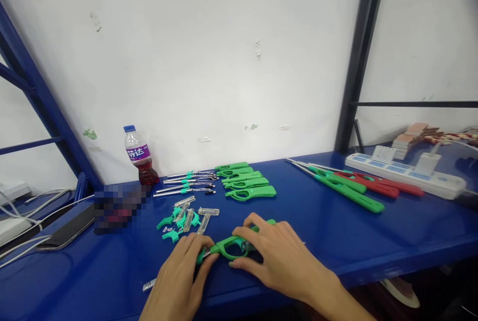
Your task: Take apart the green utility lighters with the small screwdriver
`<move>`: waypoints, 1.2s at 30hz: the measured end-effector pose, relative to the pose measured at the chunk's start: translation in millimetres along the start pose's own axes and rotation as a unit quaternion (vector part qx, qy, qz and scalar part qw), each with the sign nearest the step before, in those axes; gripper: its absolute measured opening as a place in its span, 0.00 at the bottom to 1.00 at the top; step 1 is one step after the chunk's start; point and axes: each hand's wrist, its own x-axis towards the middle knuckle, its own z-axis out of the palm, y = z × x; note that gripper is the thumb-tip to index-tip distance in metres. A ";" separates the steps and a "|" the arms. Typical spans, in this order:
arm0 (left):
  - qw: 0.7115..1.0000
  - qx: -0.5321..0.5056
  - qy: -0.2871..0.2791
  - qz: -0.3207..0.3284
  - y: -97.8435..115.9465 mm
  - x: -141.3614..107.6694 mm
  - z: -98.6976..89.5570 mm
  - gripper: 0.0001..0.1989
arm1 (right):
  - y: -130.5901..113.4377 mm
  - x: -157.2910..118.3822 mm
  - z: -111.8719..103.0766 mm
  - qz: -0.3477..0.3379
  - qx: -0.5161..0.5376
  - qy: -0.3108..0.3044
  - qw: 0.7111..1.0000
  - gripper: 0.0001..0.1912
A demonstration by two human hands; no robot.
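Note:
A green lighter handle shell (223, 248) with a trigger loop lies low over the front of the blue table. My right hand (280, 256) grips it, thumb and fingers on either side of the loop. At the shell's front end, my left hand (182, 271) pinches a lighter nozzle with a teal collar (200, 256); much of the nozzle is hidden by the fingers. Just beyond the hands are loose teal triggers (172, 235) and clear fuel tanks (189, 220). Farther back lie several metal nozzles with wires (184, 191) and a row of green handle shells (254, 192).
Long-nosed lighters with green (347, 194) and red handles (377, 186) lie at right, before a white power strip (403, 174). At left stand a drink bottle (140, 157) and a phone (70, 226) with cables. A wall closes the back of the table (403, 231).

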 end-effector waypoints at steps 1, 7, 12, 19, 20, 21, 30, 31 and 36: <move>1.000 0.000 0.000 -0.001 -0.1 -0.1 -0.5 0.08 | 0.0 -0.1 -0.1 -0.002 -0.002 -0.001 1.000 0.22; 1.000 -0.005 0.003 -0.005 0.4 1.1 -1.6 0.08 | -0.1 0.4 -1.0 -0.010 -0.007 -0.021 1.000 0.21; 1.000 -0.010 0.017 -0.011 4.1 3.2 0.8 0.13 | -1.3 -0.5 -6.3 0.001 0.028 -0.018 0.999 0.19; 1.000 -0.013 0.018 -0.015 4.3 2.8 0.3 0.14 | -0.2 -3.3 -4.9 0.013 0.055 -0.001 0.998 0.20; 1.000 -0.013 0.016 -0.014 3.3 2.5 0.2 0.14 | 0.0 -3.7 -4.4 0.014 0.059 0.003 0.998 0.20; 1.000 -0.013 0.013 -0.013 2.2 2.2 0.0 0.13 | 0.2 -4.0 -4.1 0.017 0.064 0.009 0.998 0.20; 1.000 -0.016 -0.010 -0.023 1.2 0.8 -0.9 0.10 | 5.3 -2.2 -3.5 0.039 0.123 0.118 0.985 0.20; 0.999 -0.016 -0.008 -0.026 2.5 1.3 -0.9 0.11 | 6.3 -2.2 -3.3 0.040 0.138 0.139 0.980 0.20; 0.999 -0.019 -0.011 -0.037 5.8 2.2 -1.8 0.11 | 10.8 -2.6 -5.6 0.036 0.199 0.239 0.950 0.17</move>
